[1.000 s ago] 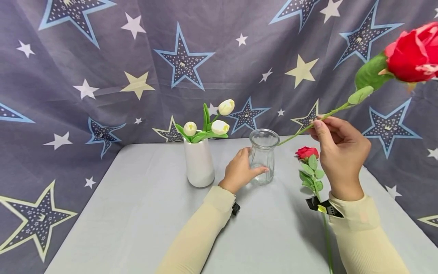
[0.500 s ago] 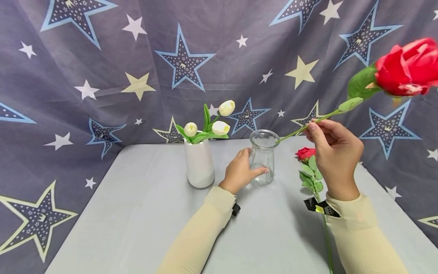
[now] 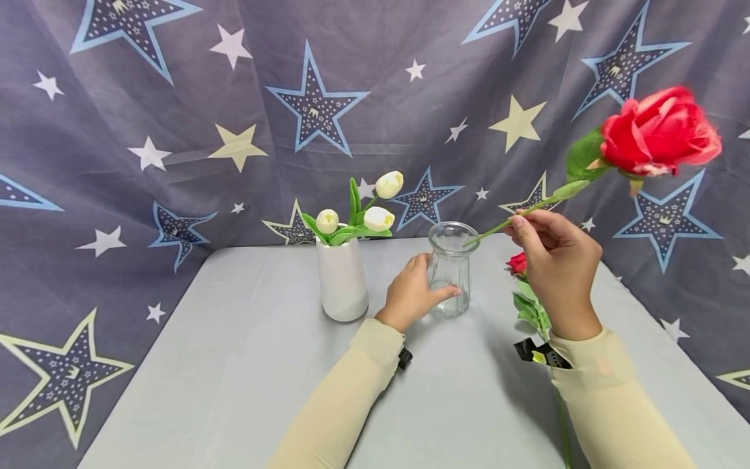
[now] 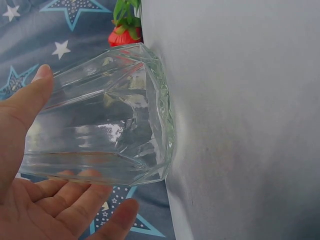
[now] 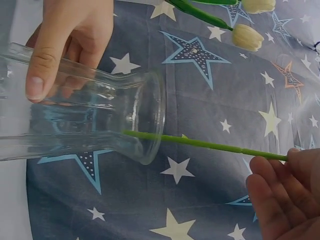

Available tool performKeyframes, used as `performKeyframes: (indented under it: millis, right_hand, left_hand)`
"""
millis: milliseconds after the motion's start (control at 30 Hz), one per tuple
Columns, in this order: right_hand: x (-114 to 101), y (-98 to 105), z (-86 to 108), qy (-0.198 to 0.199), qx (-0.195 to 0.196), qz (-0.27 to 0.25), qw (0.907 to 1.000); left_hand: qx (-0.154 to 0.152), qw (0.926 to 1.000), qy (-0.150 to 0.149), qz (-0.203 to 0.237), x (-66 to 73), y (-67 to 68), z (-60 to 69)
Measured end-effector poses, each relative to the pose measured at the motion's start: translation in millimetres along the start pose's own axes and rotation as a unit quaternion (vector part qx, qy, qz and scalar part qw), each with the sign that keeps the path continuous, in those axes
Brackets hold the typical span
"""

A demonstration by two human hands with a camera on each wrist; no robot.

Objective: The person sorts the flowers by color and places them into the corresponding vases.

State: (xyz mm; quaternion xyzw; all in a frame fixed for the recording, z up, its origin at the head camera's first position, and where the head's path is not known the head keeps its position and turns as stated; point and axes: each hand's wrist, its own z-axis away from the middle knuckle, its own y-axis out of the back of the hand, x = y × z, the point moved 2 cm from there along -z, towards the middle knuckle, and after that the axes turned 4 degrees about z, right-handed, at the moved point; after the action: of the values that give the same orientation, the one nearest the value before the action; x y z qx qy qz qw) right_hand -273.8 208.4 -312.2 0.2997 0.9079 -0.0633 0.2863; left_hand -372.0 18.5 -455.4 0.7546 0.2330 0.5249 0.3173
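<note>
A clear glass vase [image 3: 459,277] stands upright on the table, its mouth flared. My left hand [image 3: 413,293] grips its side, thumb across the front and the other fingers around the far side. Between thumb and fingertips my right hand [image 3: 559,267] pinches the green stem of a red rose [image 3: 659,133]. The rose slants, bloom up to the right, and the stem's lower tip [image 5: 135,133] is just inside the vase's mouth in the right wrist view. Under my right wrist lies a second red rose [image 3: 515,262], its stem partly hidden by the sleeve.
A white vase [image 3: 342,283] with several green leaves and white tulips [image 3: 379,219] stands left of the glass one. Behind the grey-covered table [image 3: 234,365] hangs a star-patterned cloth [image 3: 375,85].
My right hand has moved left and slightly down with the rose, bringing the stem's tip from beside the rim into the vase's mouth. My left hand and the glass vase stay still.
</note>
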Motion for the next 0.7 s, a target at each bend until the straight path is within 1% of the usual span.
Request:
performKeyframes:
  millis: [100, 233, 367, 500, 600, 700]
  right_hand:
    - [0, -2, 1.2, 0.000, -0.005, 0.003, 1.0000]
    - [1, -5, 3.3, 0.008, -0.022, 0.006, 0.9997]
    - [5, -9, 8.1, -0.005, -0.041, 0.011, 0.9991]
    - [9, -13, 12.0, -0.015, -0.055, 0.028, 0.9980]
    - [18, -17, 13.3, -0.009, -0.063, 0.033, 0.9974]
    - [34, -21, 15.0, -0.006, -0.069, 0.040, 0.9968]
  left_hand:
    - [0.001, 1.0000, -0.001, 0.000, -0.5, 0.0, -0.2]
    - [0.003, 1.0000, -0.003, -0.002, -1.7, -0.3, -0.4]
    - [0.006, 1.0000, -0.003, -0.004, -2.5, -1.3, -0.5]
    - [0.005, 1.0000, -0.005, -0.001, -2.2, -2.3, -0.7]
    - [0.005, 1.0000, -0.007, -0.001, -1.9, -2.5, -1.2]
    - [0.007, 0.9999, -0.007, -0.004, -2.3, -2.3, -1.9]
